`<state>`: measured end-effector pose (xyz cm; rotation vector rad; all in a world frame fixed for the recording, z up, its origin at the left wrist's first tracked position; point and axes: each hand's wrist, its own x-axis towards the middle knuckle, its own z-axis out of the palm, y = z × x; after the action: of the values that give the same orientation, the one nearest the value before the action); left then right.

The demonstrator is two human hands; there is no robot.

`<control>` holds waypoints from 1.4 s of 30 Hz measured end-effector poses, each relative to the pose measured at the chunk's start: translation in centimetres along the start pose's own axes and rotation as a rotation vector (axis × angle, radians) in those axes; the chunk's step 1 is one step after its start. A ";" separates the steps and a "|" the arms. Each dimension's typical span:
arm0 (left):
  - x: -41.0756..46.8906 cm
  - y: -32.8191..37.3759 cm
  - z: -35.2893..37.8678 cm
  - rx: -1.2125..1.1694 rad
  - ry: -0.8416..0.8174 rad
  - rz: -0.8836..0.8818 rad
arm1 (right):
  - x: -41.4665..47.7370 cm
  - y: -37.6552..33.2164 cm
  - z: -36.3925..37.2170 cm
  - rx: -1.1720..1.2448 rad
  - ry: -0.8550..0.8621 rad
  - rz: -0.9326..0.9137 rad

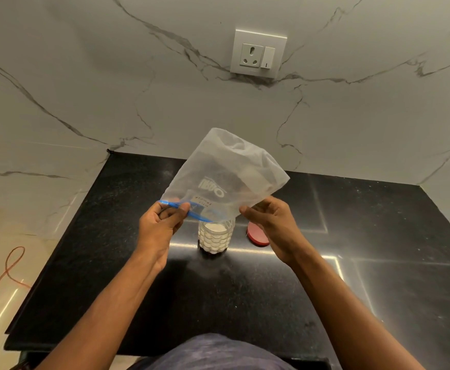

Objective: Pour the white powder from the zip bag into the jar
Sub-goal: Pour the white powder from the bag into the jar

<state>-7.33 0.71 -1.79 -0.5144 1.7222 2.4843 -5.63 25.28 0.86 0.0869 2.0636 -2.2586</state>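
Observation:
A clear zip bag (229, 172) with a blue zip strip is held upside down above the jar, its mouth pointing down at the jar's opening. My left hand (159, 225) pinches the blue zip edge at the bag's left. At the bag's lower right edge, my right hand (272, 222) grips the plastic. The bag looks nearly empty, with a faint white film inside. The patterned glass jar (214, 239) stands upright on the black counter (111, 263) between my hands, filled with white powder almost to its rim.
A red lid (257, 235) lies flat on the counter just right of the jar, partly behind my right hand. A marble wall with a socket (258, 53) rises behind. An orange cable (7, 271) lies on the floor at left. White specks dust the counter.

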 end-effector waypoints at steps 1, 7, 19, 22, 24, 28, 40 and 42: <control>-0.1 -0.1 0.1 0.006 0.000 -0.002 | -0.1 0.2 0.2 -0.020 0.008 0.003; -0.2 -0.6 0.4 0.013 0.016 -0.016 | -0.1 0.9 0.4 0.036 0.074 0.028; -0.5 -0.6 0.4 0.080 -0.055 0.082 | 0.8 1.2 0.6 0.017 0.145 -0.055; -0.1 -0.4 0.0 0.091 -0.044 0.114 | 0.9 1.1 -0.1 0.021 0.172 -0.062; -0.2 -0.8 0.3 0.096 -0.049 0.110 | 0.8 1.3 0.5 0.010 0.175 -0.064; -0.5 -1.5 1.0 0.153 -0.103 0.101 | 0.8 1.5 2.0 -0.017 0.142 -0.049; -0.6 -1.0 1.0 0.186 -0.099 0.114 | 0.5 1.8 1.8 -0.048 0.231 0.005; -0.5 -0.6 0.9 0.176 -0.077 0.129 | 0.8 1.3 0.5 0.003 0.252 -0.029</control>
<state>-6.95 1.83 -1.84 -0.2972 1.9765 2.3668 -6.29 24.64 -0.49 0.3621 2.1908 -2.3757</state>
